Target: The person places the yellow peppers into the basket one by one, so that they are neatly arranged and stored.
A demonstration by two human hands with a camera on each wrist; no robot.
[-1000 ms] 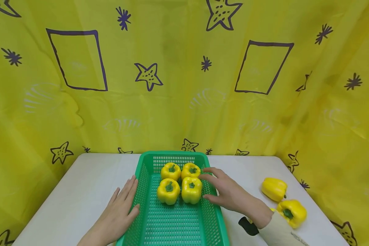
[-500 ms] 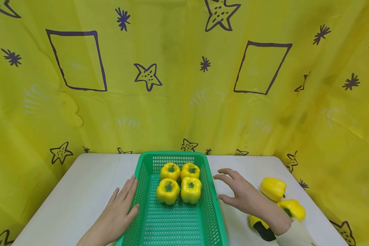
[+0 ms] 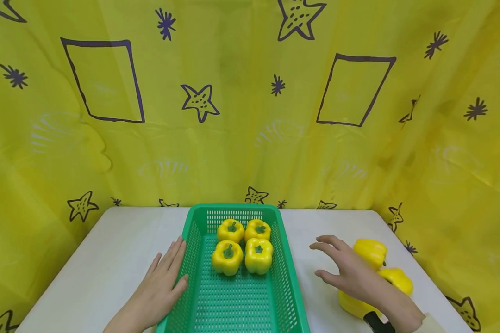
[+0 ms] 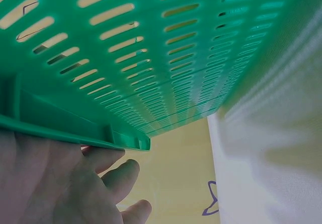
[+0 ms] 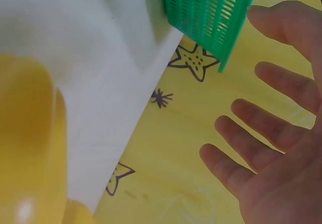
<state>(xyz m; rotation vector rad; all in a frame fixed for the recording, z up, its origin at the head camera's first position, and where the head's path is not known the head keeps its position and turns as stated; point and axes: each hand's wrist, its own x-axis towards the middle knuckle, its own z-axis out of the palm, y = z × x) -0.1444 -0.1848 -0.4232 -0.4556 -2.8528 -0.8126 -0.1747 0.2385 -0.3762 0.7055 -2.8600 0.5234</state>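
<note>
A green plastic basket (image 3: 233,307) stands lengthwise in the middle of the table, with several yellow bell peppers (image 3: 227,258) upright inside its far half. My left hand (image 3: 160,289) rests with straight fingers on the basket's left rim; the left wrist view shows the fingers (image 4: 121,178) under the rim's edge, beside the slotted wall (image 4: 166,58). My right hand (image 3: 346,266) hovers right of the basket, fingers spread and relaxed, holding nothing. Close to that hand lie three loose yellow bell peppers, the far one (image 3: 371,252) on its side and the nearest (image 3: 356,306) partly hidden by the forearm.
The white table (image 3: 96,268) ends at a yellow curtain (image 3: 241,152) printed with stars and shells, which also hangs along both sides. A dark band (image 3: 377,323) is worn on the right wrist.
My right hand has moved away from the peppers in the basket, over its right rim and across to the loose peppers. The left hand has stayed on the left rim.
</note>
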